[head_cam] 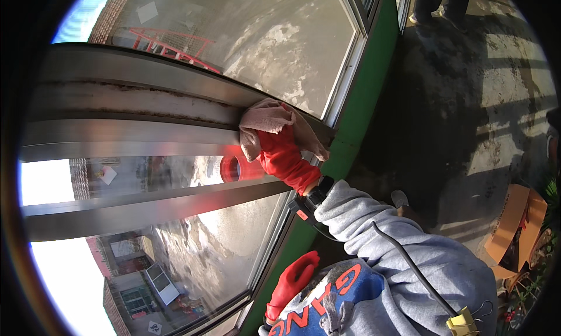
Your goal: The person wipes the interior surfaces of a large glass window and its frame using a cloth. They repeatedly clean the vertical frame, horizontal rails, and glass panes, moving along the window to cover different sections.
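Observation:
My right hand [285, 154], in a red rubber glove, grips a pinkish-brown cloth [267, 116]. The cloth is bunched over the fingers and lies against the metal window frame [184, 132], close to its lower end at the green sill wall [357, 112]. A dirty, stained strip [144, 97] runs along the frame beside the cloth. Red from the glove reflects in the metal and glass. My left hand [291, 281], also red-gloved, is in front of my sweatshirt. Its fingers are loosely bent, the thumb is apart, and nothing shows in it.
Window panes [307, 42] flank the frame; a red metal rack [175, 48] shows through one. Another person's legs [440, 5] stand at the top right. An opened cardboard box [510, 230] sits near plants [532, 287]. A black cable [407, 261] crosses my sleeve.

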